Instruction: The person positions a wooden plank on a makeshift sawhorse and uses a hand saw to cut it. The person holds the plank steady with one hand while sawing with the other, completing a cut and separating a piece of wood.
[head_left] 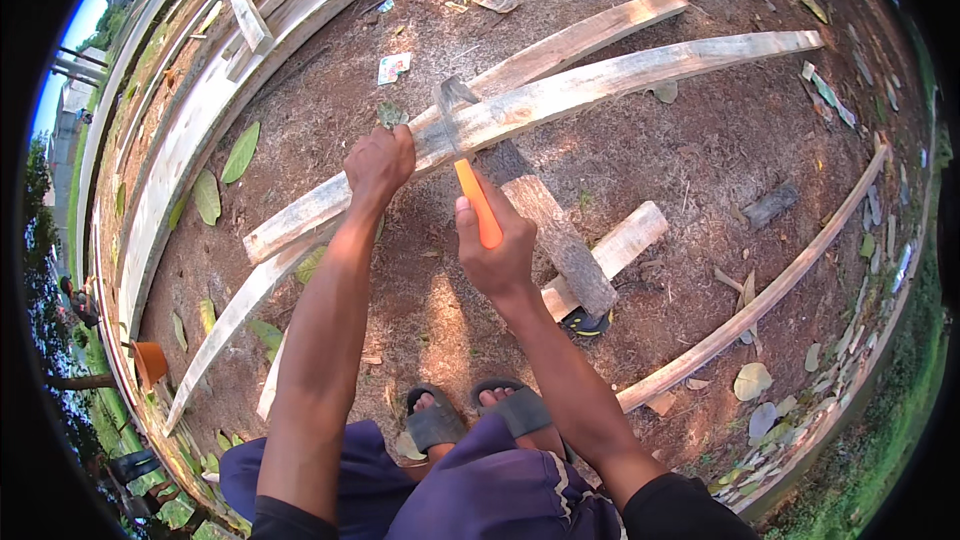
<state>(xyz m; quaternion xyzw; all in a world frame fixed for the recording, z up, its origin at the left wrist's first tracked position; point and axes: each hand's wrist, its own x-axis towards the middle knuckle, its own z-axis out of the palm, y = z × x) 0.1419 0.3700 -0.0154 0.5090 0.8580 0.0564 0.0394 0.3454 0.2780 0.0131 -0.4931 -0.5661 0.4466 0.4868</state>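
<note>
My right hand (497,248) is closed around the orange handle of a hammer (481,204). Its grey metal shaft crosses a long pale wooden plank (590,85), and the head lies at the plank's far edge. To the left of the hammer, my left hand (380,165) is wrapped over the same plank and holds it; its fingertips are partly hidden. Behind runs a second plank (580,40), partly covered by the first. A rough, bark-covered piece of wood (555,225) lies under the long plank and slants toward me across a shorter pale piece (632,238).
A long thin strip of wood (760,300) curves along the right. Pale boards (190,155) line the left side, with small wood blocks (250,22) on them. Leaves (241,152) and scraps litter the dirt. My sandalled feet (436,418) stand close below the work. An orange pot (150,365) stands at the far left.
</note>
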